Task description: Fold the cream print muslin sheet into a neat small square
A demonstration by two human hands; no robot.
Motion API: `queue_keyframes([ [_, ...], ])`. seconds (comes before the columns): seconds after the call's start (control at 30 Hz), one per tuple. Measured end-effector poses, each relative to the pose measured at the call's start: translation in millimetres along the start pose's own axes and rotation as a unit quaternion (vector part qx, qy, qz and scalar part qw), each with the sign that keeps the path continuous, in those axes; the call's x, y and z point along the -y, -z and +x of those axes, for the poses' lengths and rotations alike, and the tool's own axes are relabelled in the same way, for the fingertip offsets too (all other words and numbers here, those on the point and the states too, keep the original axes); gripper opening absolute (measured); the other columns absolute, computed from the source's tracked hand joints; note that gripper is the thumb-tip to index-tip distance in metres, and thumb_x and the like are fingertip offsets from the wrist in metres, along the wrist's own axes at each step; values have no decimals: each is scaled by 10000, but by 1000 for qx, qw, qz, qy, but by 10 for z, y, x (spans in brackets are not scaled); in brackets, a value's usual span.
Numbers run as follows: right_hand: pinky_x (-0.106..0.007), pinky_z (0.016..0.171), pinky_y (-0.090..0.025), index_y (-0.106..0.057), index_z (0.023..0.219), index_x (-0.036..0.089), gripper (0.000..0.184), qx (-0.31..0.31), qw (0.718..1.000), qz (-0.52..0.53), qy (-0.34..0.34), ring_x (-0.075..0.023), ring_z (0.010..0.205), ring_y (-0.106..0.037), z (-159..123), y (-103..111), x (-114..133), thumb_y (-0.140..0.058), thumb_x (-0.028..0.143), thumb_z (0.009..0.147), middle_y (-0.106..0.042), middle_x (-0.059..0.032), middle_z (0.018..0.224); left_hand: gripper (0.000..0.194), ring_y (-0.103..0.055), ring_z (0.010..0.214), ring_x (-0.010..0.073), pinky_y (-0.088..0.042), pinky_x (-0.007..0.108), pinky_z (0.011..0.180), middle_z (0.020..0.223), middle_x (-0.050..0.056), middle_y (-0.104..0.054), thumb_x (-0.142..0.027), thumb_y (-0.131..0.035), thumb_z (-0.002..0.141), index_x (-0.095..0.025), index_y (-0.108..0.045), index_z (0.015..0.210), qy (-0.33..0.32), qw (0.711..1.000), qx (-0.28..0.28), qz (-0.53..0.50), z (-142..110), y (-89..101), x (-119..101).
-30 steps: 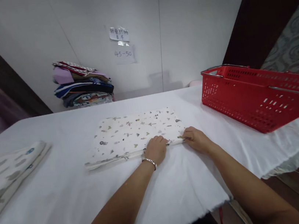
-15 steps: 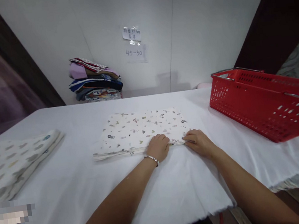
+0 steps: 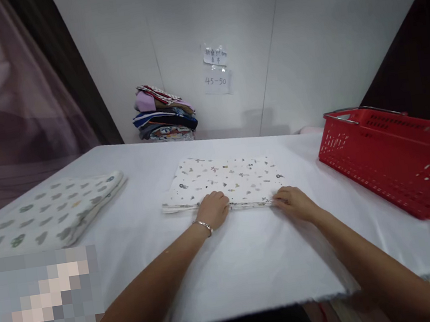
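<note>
A folded white cloth (image 3: 227,178) with small animal and plant prints lies flat in front of me, its stacked layers showing along the near edge. My left hand (image 3: 214,209), with a silver bracelet at the wrist, curls its fingers over the middle-left of that edge. At the near right corner, my right hand (image 3: 295,202) pinches the layers between thumb and fingers. The thumbs and the undersides of the fingers are partly hidden.
Another folded white cloth (image 3: 52,210) with grey-green cloud-like prints lies at the left of the white-covered table (image 3: 249,263). A red plastic basket (image 3: 391,163) with metal handles stands at the right. Several folded fabrics (image 3: 164,112) are stacked by the back wall.
My left hand has slid left along the cloth's near edge, farther from my right hand. The right hand stays at the corner. The whole view has shifted, with things appearing farther right.
</note>
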State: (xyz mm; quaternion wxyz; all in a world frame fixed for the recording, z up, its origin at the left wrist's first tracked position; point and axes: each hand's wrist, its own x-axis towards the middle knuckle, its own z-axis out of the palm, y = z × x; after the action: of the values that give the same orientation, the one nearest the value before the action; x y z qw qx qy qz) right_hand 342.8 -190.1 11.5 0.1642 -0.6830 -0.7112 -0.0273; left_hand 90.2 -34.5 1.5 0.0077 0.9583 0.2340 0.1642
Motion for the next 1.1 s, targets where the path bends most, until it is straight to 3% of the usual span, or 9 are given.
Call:
queue_keyframes([
  [0.2, -295, 766, -416, -651, 903, 210, 221, 42, 995, 19, 87, -178, 868, -557, 369, -72, 364, -440, 267, 873, -639, -61, 899, 189, -485, 862, 176, -375, 323, 747, 908, 34, -582, -296, -434, 865, -203, -599, 868, 20, 998, -23, -52, -76, -48, 48],
  [0.37, -293, 775, -421, -645, 938, 194, 215, 20, 996, 27, 85, -178, 879, -543, 521, -255, 560, -447, 248, 872, -627, -67, 897, 221, -488, 857, 167, -367, 319, 755, 900, 33, -583, -293, -408, 882, -215, -613, 859, 20, 997, -24, -68, -70, -92, 91],
  [0.77, -292, 727, -404, -545, 840, 194, 191, -20, 998, 49, 18, -163, 803, -502, 511, -415, 561, -365, 216, 901, -564, -48, 842, 182, -483, 900, 170, -367, 324, 773, 958, 21, -582, -308, -446, 865, -244, -588, 961, 1, 996, -30, -83, 13, -131, 47],
  [1.1, -278, 726, -397, -543, 844, 205, 163, -27, 992, 122, 13, -155, 800, -502, 500, -427, 513, -389, 216, 894, -566, -24, 814, 153, -479, 919, 164, -371, 314, 797, 982, 31, -564, -180, -416, 859, -198, -568, 850, -44, 993, -47, -102, 48, -118, -16],
])
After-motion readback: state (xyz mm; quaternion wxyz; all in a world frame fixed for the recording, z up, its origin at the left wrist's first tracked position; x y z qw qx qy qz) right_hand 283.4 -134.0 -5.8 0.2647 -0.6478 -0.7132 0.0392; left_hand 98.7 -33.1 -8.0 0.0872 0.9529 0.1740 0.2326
